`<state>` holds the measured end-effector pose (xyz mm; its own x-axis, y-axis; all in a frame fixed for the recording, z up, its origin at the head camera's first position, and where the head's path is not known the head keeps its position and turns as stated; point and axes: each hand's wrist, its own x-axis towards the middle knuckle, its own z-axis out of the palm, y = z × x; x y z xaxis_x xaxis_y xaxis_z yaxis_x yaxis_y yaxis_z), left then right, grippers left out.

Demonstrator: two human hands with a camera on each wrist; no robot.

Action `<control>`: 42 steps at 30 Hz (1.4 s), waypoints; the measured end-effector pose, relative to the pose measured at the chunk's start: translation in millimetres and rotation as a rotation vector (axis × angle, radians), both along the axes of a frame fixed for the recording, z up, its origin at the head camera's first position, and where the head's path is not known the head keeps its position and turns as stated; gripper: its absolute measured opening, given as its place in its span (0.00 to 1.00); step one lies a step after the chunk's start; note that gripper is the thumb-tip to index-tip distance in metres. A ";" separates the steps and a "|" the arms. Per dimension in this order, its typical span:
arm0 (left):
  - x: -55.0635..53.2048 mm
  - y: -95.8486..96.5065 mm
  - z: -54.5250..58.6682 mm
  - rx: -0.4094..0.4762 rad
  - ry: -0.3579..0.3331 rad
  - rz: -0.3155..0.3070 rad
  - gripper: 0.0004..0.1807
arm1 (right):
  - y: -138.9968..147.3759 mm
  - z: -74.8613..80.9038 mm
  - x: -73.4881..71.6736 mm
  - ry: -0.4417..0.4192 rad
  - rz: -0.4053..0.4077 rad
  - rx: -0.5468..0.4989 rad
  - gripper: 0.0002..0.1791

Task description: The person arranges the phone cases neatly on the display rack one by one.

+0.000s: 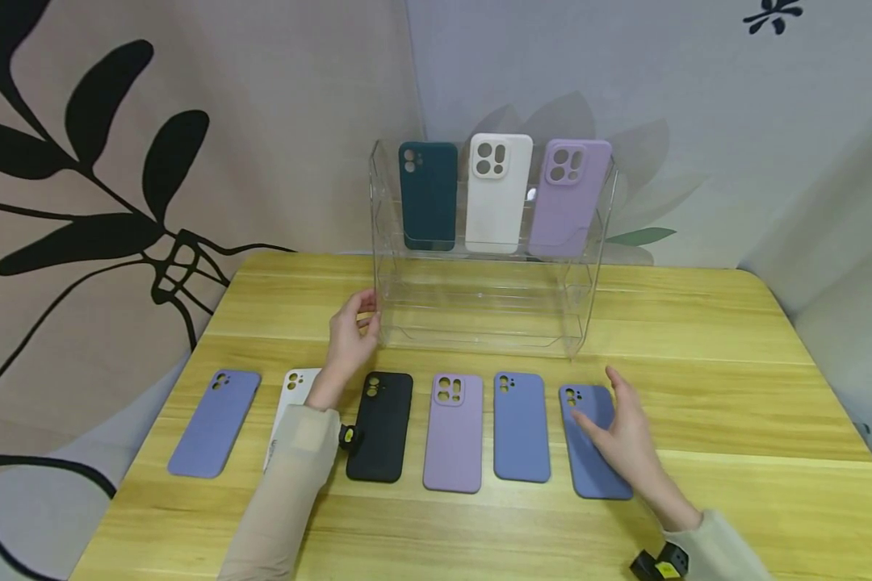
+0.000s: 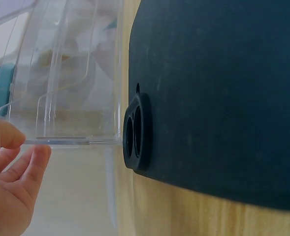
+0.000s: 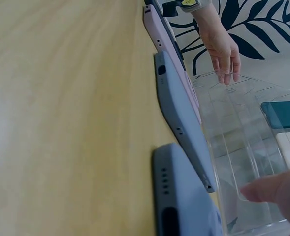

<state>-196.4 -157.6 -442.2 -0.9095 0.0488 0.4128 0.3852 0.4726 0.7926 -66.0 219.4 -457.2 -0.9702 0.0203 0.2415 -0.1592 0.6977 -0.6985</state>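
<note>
Clear rack (image 1: 480, 323), edge pinched by left grip (image 1: 352, 332), right grip (image 1: 628, 440) spread, empty; a one-sided tug could topple its cases (image 1: 496, 206).

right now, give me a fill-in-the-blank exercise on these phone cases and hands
1. The clear plastic display rack holds ____ phone cases.
2. The black rectangular phone case lies between a light purple phone case and a ____ one.
3. The person's ____ hand touches the rack.
Missing words: three; white; left.
</note>
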 end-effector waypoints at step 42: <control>1.7 1.3 2.6 -0.003 -0.018 0.002 0.19 | -5.4 -3.3 -9.8 -0.212 -0.043 0.288 0.53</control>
